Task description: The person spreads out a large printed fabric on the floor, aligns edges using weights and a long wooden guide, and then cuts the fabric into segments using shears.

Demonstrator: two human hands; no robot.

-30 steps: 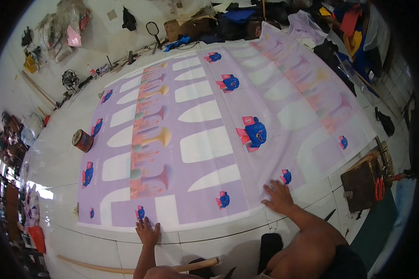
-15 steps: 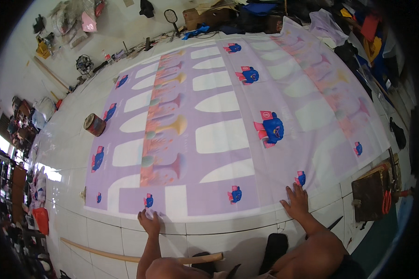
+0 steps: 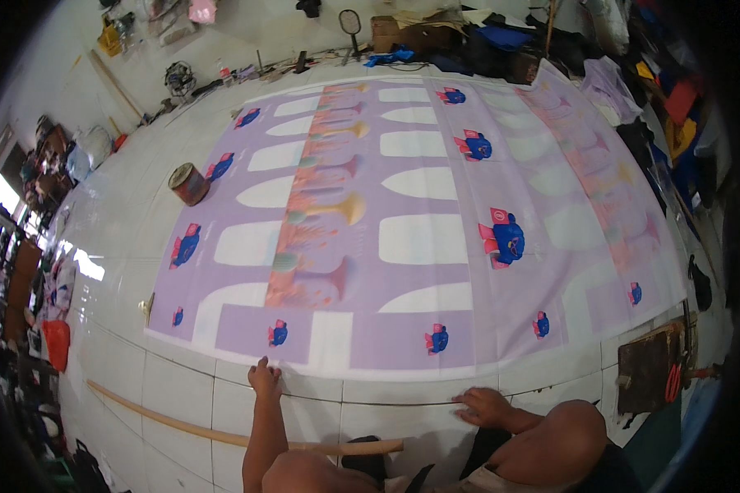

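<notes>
A large lilac printed fabric sheet (image 3: 393, 341) lies spread over the tiled floor, with white panels, a coral-coloured strip and small blue-and-pink cartoon figures. Its right part is covered by a folded-over layer whose print shows faintly through. At the near edge, left of the middle, my left hand (image 3: 265, 376) reaches the border with its fingers apart. My right hand (image 3: 483, 407) is off the sheet, over the tiles before my right knee, its fingers loosely stretched leftward. Nothing shows in either hand.
A rusty tin can (image 3: 189, 184) stands on the sheet's left edge. A long wooden pole (image 3: 222, 434) lies before me. At right is a worn wooden block (image 3: 651, 374) with red-handled scissors (image 3: 673, 383). Heaped cloth (image 3: 501, 39) lines the back; a small fan (image 3: 179, 79) sits far left.
My right hand has left the fabric and come back toward my knee, moving left. My left hand stays by the near edge. The view has shifted, and the sheet's near right part lies a little flatter.
</notes>
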